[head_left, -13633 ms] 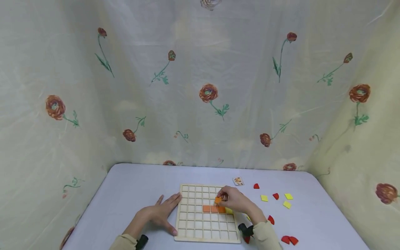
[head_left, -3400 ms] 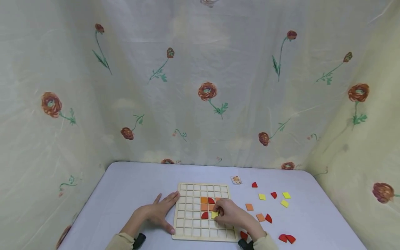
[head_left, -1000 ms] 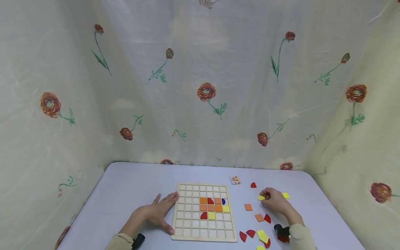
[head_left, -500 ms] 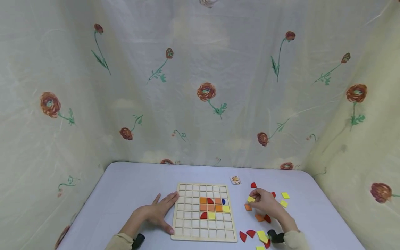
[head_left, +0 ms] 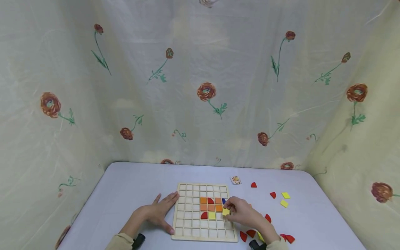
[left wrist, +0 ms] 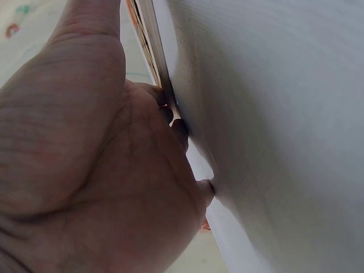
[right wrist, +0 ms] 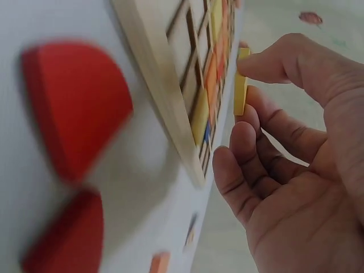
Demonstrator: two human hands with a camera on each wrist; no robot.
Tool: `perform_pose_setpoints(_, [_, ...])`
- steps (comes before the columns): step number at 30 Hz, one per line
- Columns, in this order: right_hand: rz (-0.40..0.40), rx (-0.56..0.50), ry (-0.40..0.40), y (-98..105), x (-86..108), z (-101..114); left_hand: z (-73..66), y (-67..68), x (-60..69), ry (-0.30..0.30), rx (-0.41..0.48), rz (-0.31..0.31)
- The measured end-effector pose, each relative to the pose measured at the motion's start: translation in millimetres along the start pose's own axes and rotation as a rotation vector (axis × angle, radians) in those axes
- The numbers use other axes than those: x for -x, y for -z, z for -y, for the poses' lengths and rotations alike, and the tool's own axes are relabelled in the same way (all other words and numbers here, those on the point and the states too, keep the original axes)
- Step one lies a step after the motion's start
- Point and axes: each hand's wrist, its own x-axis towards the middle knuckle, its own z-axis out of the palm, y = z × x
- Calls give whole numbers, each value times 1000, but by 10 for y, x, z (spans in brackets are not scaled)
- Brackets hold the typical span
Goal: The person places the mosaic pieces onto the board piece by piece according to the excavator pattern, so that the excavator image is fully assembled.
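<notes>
My right hand pinches a yellow square tile between thumb and fingers over the right part of the wooden grid board. In the right wrist view the tile shows edge-on, apart from the board. My left hand is spread with straight fingers and touches the board's left edge; the left wrist view shows its palm. Orange squares, a red quarter-circle, a yellow square and a partly hidden blue piece lie in the grid.
Right of the board lie loose red quarter-circles and yellow squares, some partly covered by my right arm. A small picture card lies beyond the board's far right corner. A flowered curtain surrounds the white table.
My right hand picked up the yellow tile from the table at right and carried it left over the board. Earlier, more tiles were set into the grid. My left hand stayed in place.
</notes>
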Motion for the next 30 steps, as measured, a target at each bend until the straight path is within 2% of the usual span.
perform_pose_setpoints(3, [28,9,27,-72,-25,46,-10,3,-1,4,-2,0])
perform_pose_setpoints(9, [49,-4,-10,-142,-43,84,-13,3,1,7,-3,-2])
perform_pose_setpoints(21, [55,-70,-12,-150,-59,52,-6,-2,0,-7,-10,-7])
perform_pose_setpoints(26, [62,-70,-11,-150,-49,63,-2,-4,2,-3,-13,-7])
perform_pose_setpoints(30, [29,-46,13,-106,-32,59,26,-23,-9,-12,-4,-9])
